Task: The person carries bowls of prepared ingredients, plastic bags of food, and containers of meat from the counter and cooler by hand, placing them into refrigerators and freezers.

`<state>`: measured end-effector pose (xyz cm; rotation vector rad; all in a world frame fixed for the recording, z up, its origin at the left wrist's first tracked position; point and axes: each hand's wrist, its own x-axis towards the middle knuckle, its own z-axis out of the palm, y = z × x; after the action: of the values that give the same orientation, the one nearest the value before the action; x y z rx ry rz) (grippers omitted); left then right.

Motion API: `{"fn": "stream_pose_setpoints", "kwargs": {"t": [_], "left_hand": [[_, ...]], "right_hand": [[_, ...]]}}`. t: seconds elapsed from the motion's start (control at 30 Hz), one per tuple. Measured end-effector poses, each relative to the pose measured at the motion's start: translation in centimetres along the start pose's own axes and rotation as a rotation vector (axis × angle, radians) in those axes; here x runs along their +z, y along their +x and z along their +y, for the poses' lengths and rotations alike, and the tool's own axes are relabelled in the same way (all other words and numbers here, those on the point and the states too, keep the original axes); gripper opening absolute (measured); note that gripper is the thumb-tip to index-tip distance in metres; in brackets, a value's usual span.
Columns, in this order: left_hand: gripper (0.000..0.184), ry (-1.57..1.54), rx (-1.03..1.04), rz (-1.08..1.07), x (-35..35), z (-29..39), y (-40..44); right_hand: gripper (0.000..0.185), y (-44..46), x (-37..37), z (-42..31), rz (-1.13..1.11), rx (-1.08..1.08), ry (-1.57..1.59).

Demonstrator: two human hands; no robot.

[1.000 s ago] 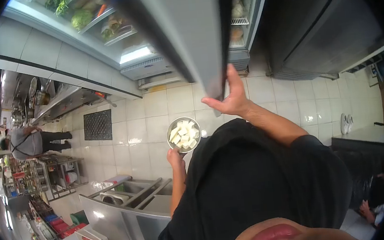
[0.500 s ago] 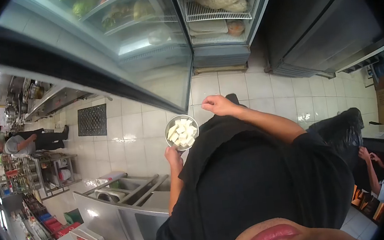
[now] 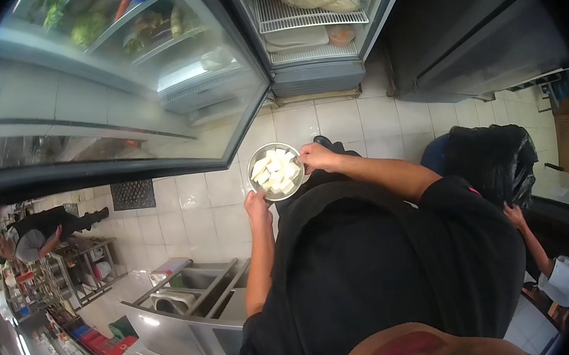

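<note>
A round metal bowl (image 3: pixel 251 169) full of white cubes (image 3: pixel 276 171) is held in front of my body, above the tiled floor. My left hand (image 3: pixel 258 208) grips its near left rim from below. On the right side of the rim, my right hand (image 3: pixel 315 157) has its fingers closed around the edge. The cubes look like cheese or tofu; which one I cannot tell. Ahead of the bowl stands a fridge door (image 3: pixel 173 85), swung open, with its glass reflecting produce.
Fridge shelves (image 3: pixel 314 18) hold bagged food and containers ahead. A dark appliance (image 3: pixel 476 36) stands at right, beside a black plastic bag (image 3: pixel 492 161) touched by a person's hand (image 3: pixel 514 215). A steel counter (image 3: pixel 176 331) is at lower left; another person (image 3: pixel 40 235) stands farther left.
My right hand has come to the bowl and taken hold of its rim. The fridge door has swung wider in view. The person at right has moved a hand onto the bag.
</note>
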<state>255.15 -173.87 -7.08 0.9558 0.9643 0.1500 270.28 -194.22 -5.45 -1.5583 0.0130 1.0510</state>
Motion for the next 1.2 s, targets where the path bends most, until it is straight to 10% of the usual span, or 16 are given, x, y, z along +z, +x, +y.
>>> {"fn": "stream_pose_setpoints", "kwargs": {"t": [0.33,0.43,0.87,1.07,1.2], "left_hand": [[0.013,0.290,-0.093,-0.240,13.0,4.4,10.6],[0.016,0.433,-0.074,-0.223,11.0,5.3,11.6],[0.015,1.012,-0.105,-0.168,0.4,6.9,12.1],[0.024,0.980,-0.193,-0.288,3.9,6.7,9.8],[0.023,0.924,-0.196,-0.313,4.9,6.6,10.0]], "right_hand": [[0.016,7.1,-12.9,-2.5,0.442,0.005,-0.051],[0.016,9.8,-17.6,2.6,0.642,-0.052,-0.271],[0.019,26.2,-30.4,-6.9,0.888,-0.078,0.479],[0.032,35.6,-29.8,-12.5,0.623,-0.073,0.728],[0.035,36.8,-24.9,-17.1,0.191,-0.068,-0.220]]}}
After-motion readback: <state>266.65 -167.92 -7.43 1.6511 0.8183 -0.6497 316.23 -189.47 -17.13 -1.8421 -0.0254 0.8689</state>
